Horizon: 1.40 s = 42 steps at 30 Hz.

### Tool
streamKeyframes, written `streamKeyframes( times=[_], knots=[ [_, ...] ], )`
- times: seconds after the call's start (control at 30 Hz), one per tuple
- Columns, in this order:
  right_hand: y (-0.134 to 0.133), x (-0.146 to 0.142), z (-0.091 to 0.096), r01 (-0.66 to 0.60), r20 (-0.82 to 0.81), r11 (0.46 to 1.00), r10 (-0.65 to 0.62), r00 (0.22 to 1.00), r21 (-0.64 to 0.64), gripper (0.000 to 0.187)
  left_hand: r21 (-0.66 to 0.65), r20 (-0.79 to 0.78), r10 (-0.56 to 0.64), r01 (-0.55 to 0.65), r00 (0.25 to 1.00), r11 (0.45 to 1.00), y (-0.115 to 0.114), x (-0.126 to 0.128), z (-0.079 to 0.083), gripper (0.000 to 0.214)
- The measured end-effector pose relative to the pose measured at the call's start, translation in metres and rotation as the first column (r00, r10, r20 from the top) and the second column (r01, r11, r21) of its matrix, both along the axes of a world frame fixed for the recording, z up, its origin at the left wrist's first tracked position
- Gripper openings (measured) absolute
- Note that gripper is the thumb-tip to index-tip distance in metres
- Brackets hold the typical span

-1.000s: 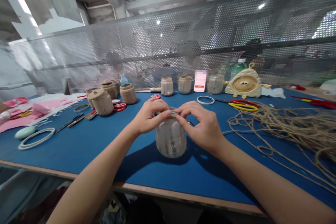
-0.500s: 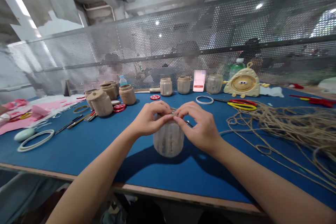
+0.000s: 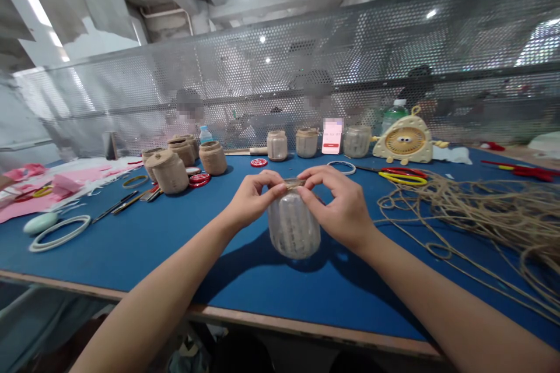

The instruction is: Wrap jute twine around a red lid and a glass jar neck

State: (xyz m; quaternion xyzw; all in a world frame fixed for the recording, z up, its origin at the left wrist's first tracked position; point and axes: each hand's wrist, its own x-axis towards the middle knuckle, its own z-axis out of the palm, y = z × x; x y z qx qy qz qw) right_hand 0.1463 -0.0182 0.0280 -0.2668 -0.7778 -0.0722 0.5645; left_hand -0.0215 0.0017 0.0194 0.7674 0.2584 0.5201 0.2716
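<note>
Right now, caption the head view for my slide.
Left hand and right hand pinch the rim of a ribbed glass jar at a blue worktable beside loose jute twine.

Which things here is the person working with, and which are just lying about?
In use: left hand, right hand, both pinching the rim of a clear ribbed jar.
Lying about: tangled jute twine, twine-wrapped jars, yellow-handled scissors.
</note>
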Motion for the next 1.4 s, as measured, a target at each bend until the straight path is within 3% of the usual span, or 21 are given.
streamKeyframes(
  times=[0.4,0.63,0.7,0.87,1.0,1.4],
  knots=[
    [0.001,-0.001,-0.001,-0.014,-0.018,0.998,0.013,1.000,-0.059,0.012,-0.037,0.003,-0.053,0.053,0.999,0.998,0.000,-0.001,0.001,0.022],
    [-0.001,-0.001,0.000,-0.071,-0.056,0.988,0.064,0.996,-0.140,0.012,-0.127,0.030,-0.158,0.160,0.987,0.979,-0.002,-0.001,0.003,0.025],
    [-0.002,-0.002,0.000,-0.092,-0.052,0.986,0.086,0.995,-0.136,0.013,-0.132,-0.011,-0.140,0.137,0.990,0.982,-0.005,0.000,0.005,0.027],
    [-0.003,-0.002,0.001,-0.115,-0.039,0.985,0.111,0.993,-0.128,0.014,0.083,-0.186,0.067,-0.053,0.980,0.995,-0.016,0.000,0.014,0.021],
    [-0.005,-0.001,0.001,-0.131,-0.020,0.984,0.130,0.991,-0.117,0.014,0.205,-0.222,0.091,-0.045,0.971,0.978,-0.017,-0.001,0.017,0.021],
    [0.000,0.003,0.002,-0.183,0.027,0.975,0.188,0.982,-0.123,0.009,0.004,-0.138,-0.095,0.096,0.986,0.995,-0.006,-0.007,0.014,0.025]
  ],
)
